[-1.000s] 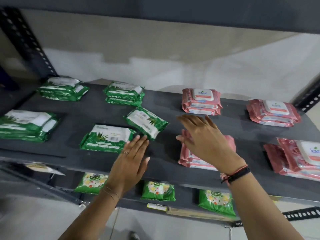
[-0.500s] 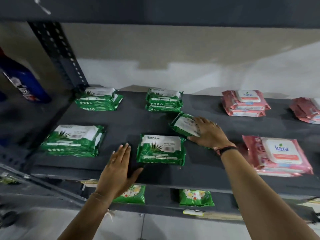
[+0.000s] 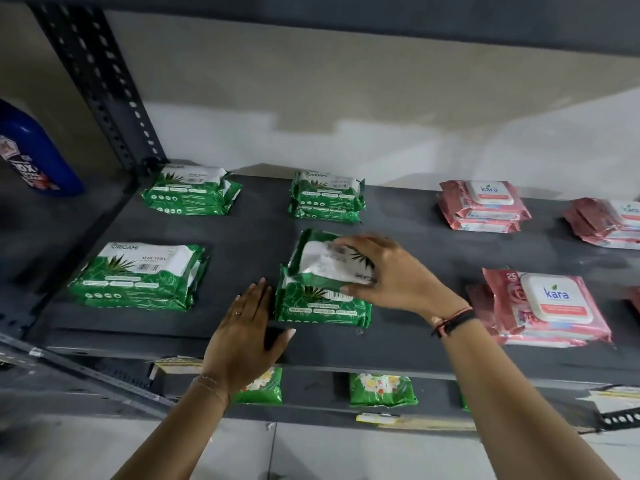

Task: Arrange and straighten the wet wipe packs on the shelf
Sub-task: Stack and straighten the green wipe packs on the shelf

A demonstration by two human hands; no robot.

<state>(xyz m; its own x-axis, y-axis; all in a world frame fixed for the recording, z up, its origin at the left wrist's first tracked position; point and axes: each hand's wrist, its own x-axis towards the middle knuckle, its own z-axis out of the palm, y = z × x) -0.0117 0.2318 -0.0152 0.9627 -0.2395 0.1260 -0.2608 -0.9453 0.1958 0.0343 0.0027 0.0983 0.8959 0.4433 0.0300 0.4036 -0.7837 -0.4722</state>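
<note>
My right hand (image 3: 394, 275) grips a green wet wipe pack (image 3: 318, 261) and holds it tilted over another green pack (image 3: 322, 308) lying at the front middle of the dark shelf (image 3: 415, 351). My left hand (image 3: 246, 337) lies flat and open on the shelf, its fingertips against the lower pack's left edge. Other green stacks sit at front left (image 3: 138, 275), back left (image 3: 190, 190) and back middle (image 3: 327, 195). Pink packs lie at back right (image 3: 481, 206), far right (image 3: 606, 220) and front right (image 3: 547, 306).
A blue bottle (image 3: 31, 154) stands on the neighbouring shelf at left, beyond a perforated upright post (image 3: 104, 81). Small green floral packs (image 3: 381, 389) lie on the shelf below. Another shelf board runs overhead.
My right hand has lifted the loose green pack and carried it forward over the front middle pack. My left hand has moved right, up against that pack's side.
</note>
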